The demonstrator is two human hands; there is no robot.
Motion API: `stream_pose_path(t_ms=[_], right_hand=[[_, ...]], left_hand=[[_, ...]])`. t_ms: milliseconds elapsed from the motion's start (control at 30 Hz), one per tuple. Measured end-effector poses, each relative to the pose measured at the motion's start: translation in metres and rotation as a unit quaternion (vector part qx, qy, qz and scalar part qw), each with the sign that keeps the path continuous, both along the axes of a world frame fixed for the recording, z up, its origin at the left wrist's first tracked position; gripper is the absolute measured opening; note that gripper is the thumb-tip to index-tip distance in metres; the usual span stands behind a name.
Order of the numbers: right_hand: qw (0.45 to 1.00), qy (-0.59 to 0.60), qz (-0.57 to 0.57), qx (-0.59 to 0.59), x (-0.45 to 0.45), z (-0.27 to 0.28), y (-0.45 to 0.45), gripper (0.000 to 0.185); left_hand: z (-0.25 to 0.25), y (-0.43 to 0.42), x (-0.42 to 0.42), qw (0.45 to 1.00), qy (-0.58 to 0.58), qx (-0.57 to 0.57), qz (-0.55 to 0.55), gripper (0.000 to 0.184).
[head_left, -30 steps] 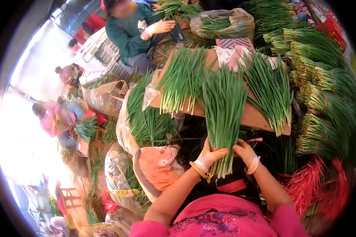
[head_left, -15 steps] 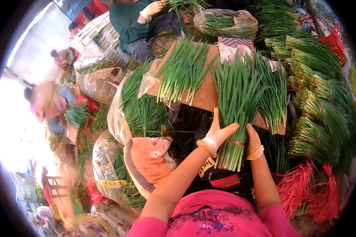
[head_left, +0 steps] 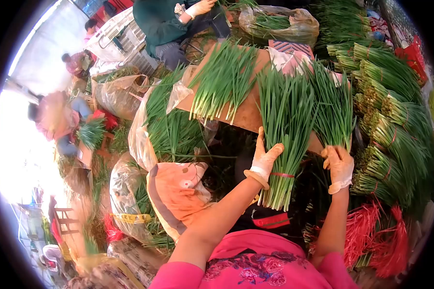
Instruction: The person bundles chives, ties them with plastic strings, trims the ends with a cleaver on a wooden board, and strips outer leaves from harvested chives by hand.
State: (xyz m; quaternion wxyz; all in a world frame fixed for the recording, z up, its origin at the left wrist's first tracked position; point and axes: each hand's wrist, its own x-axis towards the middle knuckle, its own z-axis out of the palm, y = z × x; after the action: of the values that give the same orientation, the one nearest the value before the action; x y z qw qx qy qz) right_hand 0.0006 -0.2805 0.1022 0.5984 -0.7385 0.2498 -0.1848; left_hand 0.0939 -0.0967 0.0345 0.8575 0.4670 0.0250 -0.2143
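Note:
A bundle of garlic chives [head_left: 287, 115] with a red tie around its pale stems stands out in front of me. My left hand [head_left: 264, 156], in a thin pale glove, grips the bundle from its left side, thumb across the front. My right hand [head_left: 339, 166], gloved too, is apart from the bundle, to its right. Its fingers are curled together at the stem ends of a loose pile of chives [head_left: 333, 108]; whatever is pinched there is too small to make out. Another loose pile [head_left: 226, 79] lies on the left part of the brown board [head_left: 253, 113].
Tied bundles are stacked along the right [head_left: 395, 130], with red plastic strips [head_left: 364, 226] below them. A plastic bag of chives [head_left: 173, 123] and an orange cloth [head_left: 178, 185] are on the left. Across the board sits a person in a green sleeve [head_left: 159, 24]; others work farther left.
My right hand has left the bundle's right side and moved right and slightly up to the loose pile, its fingers now curled. My left hand still holds the bundle, shifted slightly left.

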Motion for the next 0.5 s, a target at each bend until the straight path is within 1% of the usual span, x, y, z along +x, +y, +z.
stream_pose_path(t_ms=[33, 67, 100, 133, 167, 233, 300, 367, 400, 433, 467, 500], right_hand=[[0.994, -0.02, 0.063, -0.083, 0.004, 0.007, 0.0, 0.026], [0.977, -0.04, 0.125, -0.165, 0.009, 0.013, -0.001, 0.027], [0.943, -0.069, 0.185, -0.267, 0.019, 0.02, 0.0, 0.028], [0.897, -0.11, 0.232, -0.361, 0.029, 0.028, 0.002, 0.029], [0.858, -0.087, 0.253, -0.438, 0.042, 0.025, 0.001, 0.029], [0.758, -0.063, 0.285, -0.583, 0.069, 0.019, 0.001, 0.039], [0.683, 0.006, 0.348, -0.642, 0.083, 0.032, 0.004, 0.043], [0.612, 0.139, 0.466, -0.624, 0.1, 0.048, 0.013, 0.043], [0.622, 0.042, 0.463, -0.63, 0.104, 0.033, 0.006, 0.032], [0.755, 0.11, 0.445, -0.469, 0.105, 0.031, 0.005, 0.027], [0.852, 0.172, 0.405, -0.286, 0.106, 0.038, 0.009, 0.022], [0.907, 0.226, 0.345, -0.09, 0.107, 0.046, 0.011, 0.018]], left_hand=[[-0.003, -0.002, -0.002, 1.0, -0.008, 0.002, -0.002, 0.088], [-0.006, -0.003, -0.003, 1.0, -0.017, 0.004, -0.005, 0.087], [-0.006, -0.004, -0.003, 1.0, -0.027, 0.006, -0.007, 0.087], [-0.006, -0.004, -0.004, 0.999, -0.028, 0.022, -0.013, 0.087], [-0.003, -0.004, -0.004, 0.999, -0.03, 0.039, -0.018, 0.086], [0.004, -0.003, -0.006, 0.998, -0.034, 0.051, -0.025, 0.086], [0.011, -0.003, -0.008, 0.998, -0.038, 0.041, -0.034, 0.087], [0.003, -0.005, -0.007, 0.992, -0.097, 0.08, -0.022, 0.087], [0.0, -0.006, -0.007, 0.987, -0.126, 0.098, -0.016, 0.088], [-0.004, -0.006, -0.007, 0.987, -0.128, 0.097, -0.015, 0.088], [-0.005, -0.007, -0.007, 0.987, -0.131, 0.096, -0.013, 0.088], [-0.006, -0.006, -0.006, 0.986, -0.134, 0.094, -0.011, 0.088]])
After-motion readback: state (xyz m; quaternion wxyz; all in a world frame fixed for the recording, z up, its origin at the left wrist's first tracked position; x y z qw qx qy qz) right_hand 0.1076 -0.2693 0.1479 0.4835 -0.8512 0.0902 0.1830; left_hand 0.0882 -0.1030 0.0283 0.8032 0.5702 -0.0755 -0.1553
